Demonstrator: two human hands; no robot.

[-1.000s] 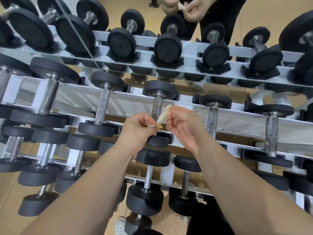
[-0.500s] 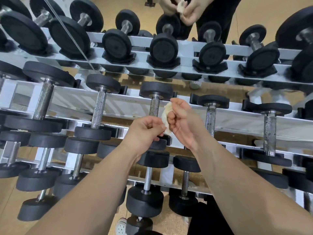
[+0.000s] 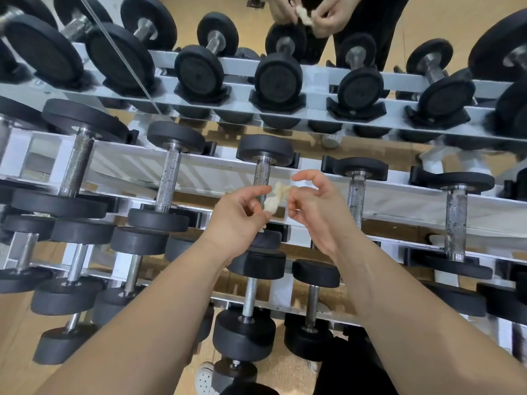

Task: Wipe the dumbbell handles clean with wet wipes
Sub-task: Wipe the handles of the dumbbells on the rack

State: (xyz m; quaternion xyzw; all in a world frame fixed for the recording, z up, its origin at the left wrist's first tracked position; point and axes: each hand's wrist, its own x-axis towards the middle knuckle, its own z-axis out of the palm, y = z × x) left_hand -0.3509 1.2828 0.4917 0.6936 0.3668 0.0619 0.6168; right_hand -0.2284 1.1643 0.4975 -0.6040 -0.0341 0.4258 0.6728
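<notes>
Mid tier of rack [image 3: 216,173], left to right.

handle 1 [image 3: 75,163] and handle 2 [image 3: 169,178]: knurled steel, bare, no hand on either.

Left hand [image 3: 239,215]: up in front of the lower end of handle 3 [image 3: 261,173]. Top finger [image 3: 256,192] is out nearly straight with its tip at the wipe [image 3: 273,196]. The digits below it are curled and pinch the wipe's lower end. Small gap between the top finger and the rest.

Wipe: crumpled off-white wad, held in the air between the 2 hands, directly in front of handle 3 and covering its middle. Cannot tell if it touches the steel.

Right hand [image 3: 316,212]: fingertips hold the wipe's upper-right end. Top digit [image 3: 310,175] arches above it with an open gap and is off the wipe. Lower fingers are curled toward the palm. The hand sits between handle 3 and handle 4 [image 3: 356,195], touching neither as far as I can see.

Handle 4 and handle 5 [image 3: 455,220]: speckled, blotchy knurl, no hand on them.

Top edge, above the upper tier: second pair of hands [image 3: 306,17] holding a similar wad.
</notes>
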